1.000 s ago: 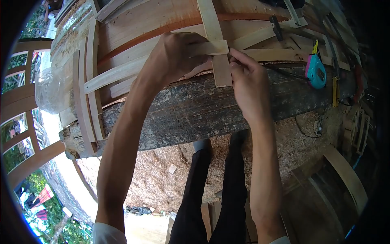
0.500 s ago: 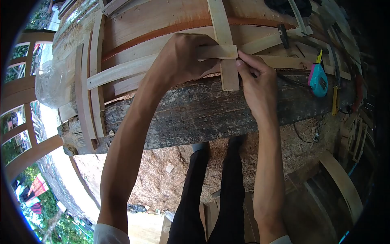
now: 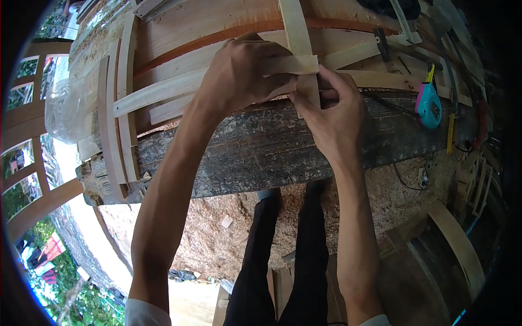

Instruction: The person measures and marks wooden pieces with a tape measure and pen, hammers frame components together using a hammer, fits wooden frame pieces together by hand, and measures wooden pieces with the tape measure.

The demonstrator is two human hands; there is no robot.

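Observation:
My left hand (image 3: 247,70) is closed around a pale wooden strip (image 3: 187,84) that runs left to right over the bench. The strip's squared end (image 3: 304,64) lies across an upright wooden slat (image 3: 295,30), close to that slat's lower end. On the right, my right hand (image 3: 337,111) grips the lower end of the upright slat, thumb on its near face and index finger near the strip's end. Part of the slat's lower end is hidden by the thumb and fingers.
A blue and pink tape measure (image 3: 429,106) and a hammer (image 3: 381,44) lie at the right. Several wooden strips (image 3: 126,103) stand crosswise at the left beside a clear plastic bag (image 3: 68,111). The dark bench plank (image 3: 244,152) has its front edge above a shavings-covered floor (image 3: 206,233).
My right hand has moved left; its thumb has gone from the slat's right edge to across its face, covering its lower end. My left hand keeps its hold on the strip.

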